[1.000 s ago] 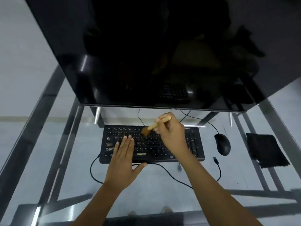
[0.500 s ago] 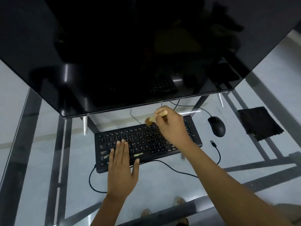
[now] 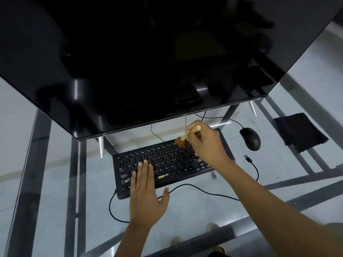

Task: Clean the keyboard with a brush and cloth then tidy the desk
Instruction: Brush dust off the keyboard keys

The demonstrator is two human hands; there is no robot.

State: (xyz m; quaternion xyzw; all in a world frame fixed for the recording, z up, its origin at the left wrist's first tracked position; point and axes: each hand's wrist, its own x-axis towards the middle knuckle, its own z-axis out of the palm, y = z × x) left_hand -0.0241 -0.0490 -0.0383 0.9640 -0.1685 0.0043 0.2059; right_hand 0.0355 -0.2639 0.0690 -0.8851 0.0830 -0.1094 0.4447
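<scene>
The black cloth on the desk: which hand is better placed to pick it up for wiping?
Probably the right hand. The black cloth lies on the right side, beyond the mouse; the left hand rests flat on the keyboard. The right must first release the brush.

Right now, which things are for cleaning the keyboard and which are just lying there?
For the job:
- brush in the right hand
- keyboard, held flat by the left hand
- black cloth, waiting at the right

Just lying there:
- mouse
- monitor
- loose cable plug
</scene>
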